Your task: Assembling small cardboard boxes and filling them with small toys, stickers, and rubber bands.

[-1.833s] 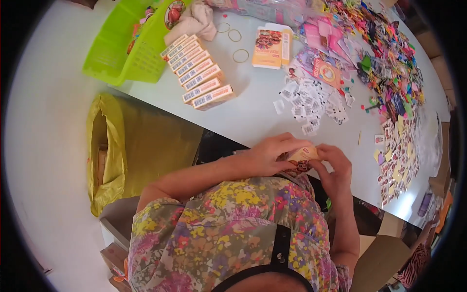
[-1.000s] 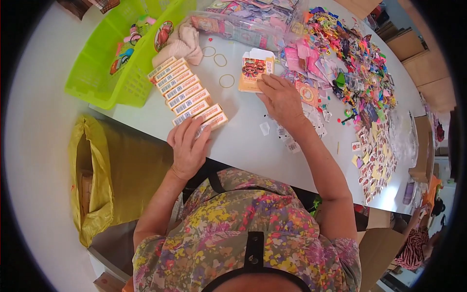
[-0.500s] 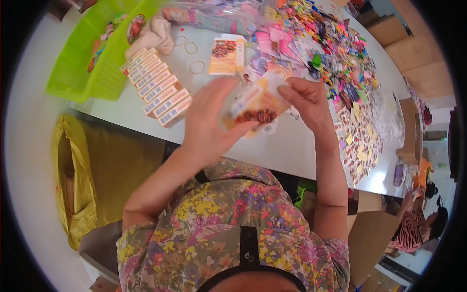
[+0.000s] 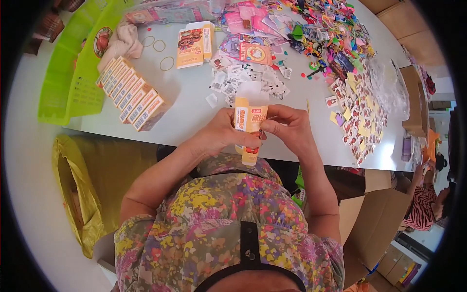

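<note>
Gripping yellow carton w/ both hands, close to chest, by nr. edge of white table. With L hand, pressing thumb flat across front panel; tucking fingers behind, mostly out of sight, so can't tell if spread or together. With R hand, pinching carton's right edge btwn thumb & forefinger; curling other fingers, as far as visible.

Judged approx. midway on this one: opened out to box shape, pale top flap up, lower flap hanging, not yet shut. Can't tell re contents.

Apparently done: shut cartons, standing in a row at L, nr. green basket. Prob. left: flat carton, maybe more than one, lying farther back, not yet squared up. Also on table: white tags just beyond hands, sticker pile to R, multicolored trinket pile behind.
</note>
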`<state>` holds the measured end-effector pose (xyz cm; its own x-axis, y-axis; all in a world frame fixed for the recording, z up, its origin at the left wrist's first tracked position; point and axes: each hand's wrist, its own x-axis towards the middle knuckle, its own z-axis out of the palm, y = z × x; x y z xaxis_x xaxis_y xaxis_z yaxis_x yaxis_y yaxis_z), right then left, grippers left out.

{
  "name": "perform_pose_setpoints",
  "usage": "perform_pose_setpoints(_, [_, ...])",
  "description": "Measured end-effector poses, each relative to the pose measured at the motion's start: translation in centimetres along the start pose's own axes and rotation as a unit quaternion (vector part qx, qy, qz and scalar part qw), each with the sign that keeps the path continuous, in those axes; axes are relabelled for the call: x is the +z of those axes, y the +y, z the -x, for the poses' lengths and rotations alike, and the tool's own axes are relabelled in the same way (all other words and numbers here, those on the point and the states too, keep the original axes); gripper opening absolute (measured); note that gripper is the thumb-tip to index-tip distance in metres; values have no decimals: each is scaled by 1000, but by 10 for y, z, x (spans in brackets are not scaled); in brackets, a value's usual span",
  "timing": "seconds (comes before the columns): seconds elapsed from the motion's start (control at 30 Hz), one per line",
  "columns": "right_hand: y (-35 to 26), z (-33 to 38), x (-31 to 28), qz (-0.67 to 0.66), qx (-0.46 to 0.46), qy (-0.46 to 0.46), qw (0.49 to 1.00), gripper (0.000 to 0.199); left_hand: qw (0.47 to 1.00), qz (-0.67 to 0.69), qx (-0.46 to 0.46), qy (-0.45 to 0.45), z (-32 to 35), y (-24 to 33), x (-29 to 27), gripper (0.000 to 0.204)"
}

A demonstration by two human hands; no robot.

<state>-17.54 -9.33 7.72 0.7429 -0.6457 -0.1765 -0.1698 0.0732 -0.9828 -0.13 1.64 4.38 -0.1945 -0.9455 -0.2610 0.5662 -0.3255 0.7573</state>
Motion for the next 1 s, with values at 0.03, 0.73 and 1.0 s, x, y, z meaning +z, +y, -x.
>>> perform_pose_setpoints(0.03, [5,2,2,-32,-20,-8,999,27,1000,-22,-18,5,0,-1,-1,76])
perform_pose_setpoints(0.73, [7,-5,4,32,-289,225,930,14,975,211,46,-51,2,-17,-15,91])
perform_pose_setpoints(1.0, [0,12,20,274,-427,-51,860,33,970,209,124,-26,-5,-2,12,78])
